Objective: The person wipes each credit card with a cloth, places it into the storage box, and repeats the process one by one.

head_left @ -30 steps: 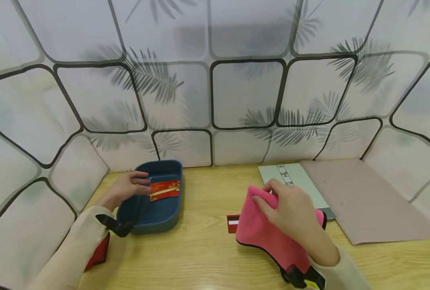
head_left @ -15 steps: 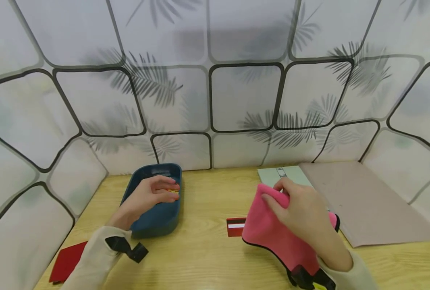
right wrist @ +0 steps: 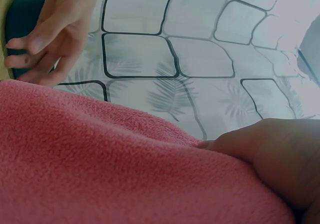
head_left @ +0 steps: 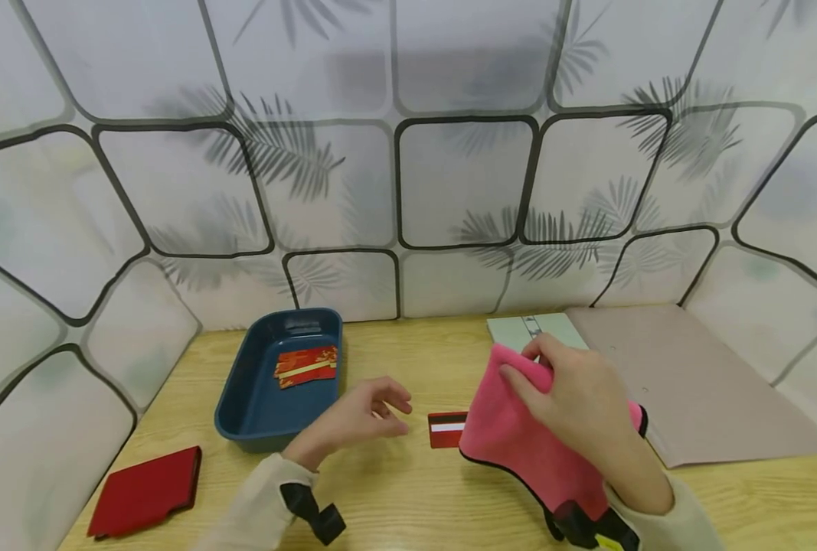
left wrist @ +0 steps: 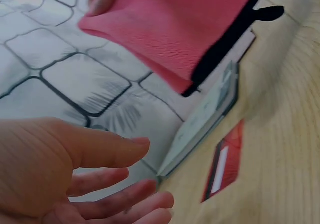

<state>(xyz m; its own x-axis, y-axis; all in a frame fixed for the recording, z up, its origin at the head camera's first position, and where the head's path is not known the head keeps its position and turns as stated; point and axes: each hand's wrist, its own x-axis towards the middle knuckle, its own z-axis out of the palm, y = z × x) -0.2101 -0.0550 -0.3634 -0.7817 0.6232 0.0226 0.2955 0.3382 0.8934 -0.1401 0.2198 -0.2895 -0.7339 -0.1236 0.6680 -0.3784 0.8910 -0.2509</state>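
My right hand (head_left: 576,402) pinches the top edge of a pink cloth (head_left: 518,451) with black trim, holding it up over the table. In the left wrist view the folded cloth (left wrist: 175,29) hangs above the tabletop. A red card (head_left: 446,430) with a black and a white stripe lies flat on the table, its right end hidden behind the cloth in the head view. My left hand (head_left: 360,417) hovers just left of the card, fingers loosely bent and holding nothing. Behind that hand is a blue tray (head_left: 243,405) with red and gold paper pieces (head_left: 306,366) inside.
A red wallet-like case (head_left: 146,493) lies at the front left. At the back right, a pale green notebook (head_left: 566,329) sits beside a large pinkish-beige sheet (head_left: 697,390). Patterned curtain fabric (head_left: 463,184) encloses the wooden table (head_left: 394,505) at the back and sides.
My left hand has moved right, from over the blue tray to beside the red card, uncovering the red case. The right hand shifted slightly right with the cloth, then stayed nearly still.
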